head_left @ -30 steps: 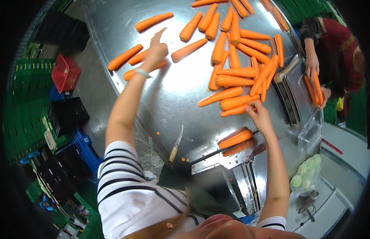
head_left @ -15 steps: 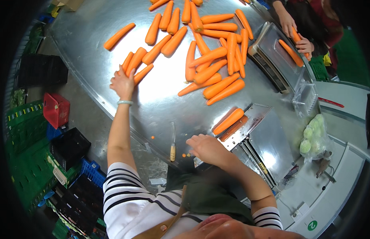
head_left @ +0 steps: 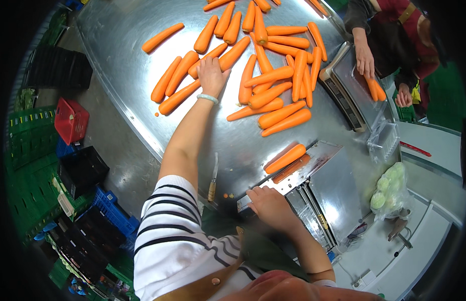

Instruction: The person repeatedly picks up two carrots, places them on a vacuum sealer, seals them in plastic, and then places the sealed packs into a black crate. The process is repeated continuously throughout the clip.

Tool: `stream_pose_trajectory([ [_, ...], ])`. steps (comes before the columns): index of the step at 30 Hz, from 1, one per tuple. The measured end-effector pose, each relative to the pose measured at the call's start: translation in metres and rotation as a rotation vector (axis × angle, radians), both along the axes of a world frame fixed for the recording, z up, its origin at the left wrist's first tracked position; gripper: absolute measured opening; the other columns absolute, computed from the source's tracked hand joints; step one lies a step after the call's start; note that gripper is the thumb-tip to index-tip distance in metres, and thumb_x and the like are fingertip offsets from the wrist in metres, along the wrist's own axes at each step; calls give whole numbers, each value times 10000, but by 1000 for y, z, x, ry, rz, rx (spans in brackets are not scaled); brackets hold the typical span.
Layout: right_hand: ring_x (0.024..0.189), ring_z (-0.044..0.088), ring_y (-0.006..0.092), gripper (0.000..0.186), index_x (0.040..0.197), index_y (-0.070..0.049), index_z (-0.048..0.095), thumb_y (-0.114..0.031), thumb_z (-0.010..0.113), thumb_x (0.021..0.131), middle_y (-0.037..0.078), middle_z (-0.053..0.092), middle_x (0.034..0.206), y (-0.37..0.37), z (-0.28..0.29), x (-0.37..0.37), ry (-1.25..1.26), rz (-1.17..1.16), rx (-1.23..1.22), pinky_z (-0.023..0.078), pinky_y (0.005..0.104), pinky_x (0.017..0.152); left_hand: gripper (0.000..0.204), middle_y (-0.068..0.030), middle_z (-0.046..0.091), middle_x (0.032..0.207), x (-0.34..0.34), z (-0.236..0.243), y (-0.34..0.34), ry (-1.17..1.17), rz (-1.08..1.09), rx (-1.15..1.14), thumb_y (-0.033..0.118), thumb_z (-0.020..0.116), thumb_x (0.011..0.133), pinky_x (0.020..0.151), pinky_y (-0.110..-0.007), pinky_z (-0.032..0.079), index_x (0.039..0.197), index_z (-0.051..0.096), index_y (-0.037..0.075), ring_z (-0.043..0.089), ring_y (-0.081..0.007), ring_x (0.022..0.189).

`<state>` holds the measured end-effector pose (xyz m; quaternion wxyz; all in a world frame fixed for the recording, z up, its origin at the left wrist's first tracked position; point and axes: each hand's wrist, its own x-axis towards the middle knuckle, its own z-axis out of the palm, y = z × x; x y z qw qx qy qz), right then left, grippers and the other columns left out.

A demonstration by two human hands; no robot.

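Observation:
My left hand (head_left: 211, 76) reaches over the metal table, its fingers closed around the thick end of an orange carrot (head_left: 235, 52). Beside it, several carrots (head_left: 181, 74) lie side by side in a slanting row to the left. My right hand (head_left: 274, 206) is at the near corner of a metal machine (head_left: 337, 183), fingers loosely bent and partly hidden, with nothing seen in them. One carrot (head_left: 286, 159) lies along that machine's far edge, beyond this hand. A knife (head_left: 213, 180) with a wooden handle rests on the table between my arms.
A larger heap of carrots (head_left: 273, 78) covers the table's middle. At the right stands a scale (head_left: 338, 85), where a co-worker's hand (head_left: 364, 61) touches two carrots. Clear plastic trays (head_left: 383, 140) and bagged green vegetables (head_left: 390, 185) sit nearer. Crates (head_left: 72, 123) stand left of the table.
My left hand has moved right, from the leftmost carrots to the neighbouring ones. Those left carrots now lie closer together. The co-worker has put a second carrot on the scale and withdrawn one hand.

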<state>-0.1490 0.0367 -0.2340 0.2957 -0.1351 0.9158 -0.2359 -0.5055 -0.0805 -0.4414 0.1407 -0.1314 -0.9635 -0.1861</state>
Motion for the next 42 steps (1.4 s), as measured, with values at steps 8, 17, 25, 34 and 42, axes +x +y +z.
stream_pose_trajectory([
  [8, 927, 606, 308, 285, 1115, -45, 594, -233, 648, 908, 109, 615, 966, -13, 5, 5, -31, 6, -10, 488, 431, 819, 497, -108, 628, 1097, 40, 28, -41, -49, -36, 716, 241, 837, 774, 720, -327, 546, 1115, 643, -64, 666, -213, 748],
  [17, 1005, 628, 307, 360, 1184, -39, 616, -213, 690, 878, 120, 661, 1081, -59, 23, 11, 17, 123, 63, 505, 419, 883, 379, -209, 602, 1094, 184, 119, -265, 220, 438, 1460, 150, 561, 964, 745, -391, 597, 1249, 337, 38, 685, -272, 820],
  [25, 906, 629, 250, 217, 986, -82, 597, -218, 699, 850, 63, 618, 927, -122, 16, 25, 159, 353, -38, 497, 381, 771, 636, -234, 555, 1264, 204, 13, -424, 162, 878, 806, 211, 700, 947, 897, -373, 544, 1392, 319, -37, 644, -261, 1020],
  [34, 875, 600, 228, 215, 965, -100, 572, -246, 692, 861, 48, 577, 891, -116, 8, 75, 112, 210, 52, 474, 365, 748, 354, -97, 584, 1211, 159, 27, -225, -85, 217, 829, 56, 624, 951, 769, -303, 510, 1293, 553, 6, 581, -155, 890],
  [42, 942, 594, 274, 255, 1089, -68, 590, -220, 663, 897, 83, 603, 990, -51, 59, 98, 41, -114, 103, 478, 385, 823, 152, -116, 693, 887, 153, 30, -9, -425, -269, 831, 107, 670, 918, 714, -348, 523, 1038, 686, 14, 647, -241, 743],
])
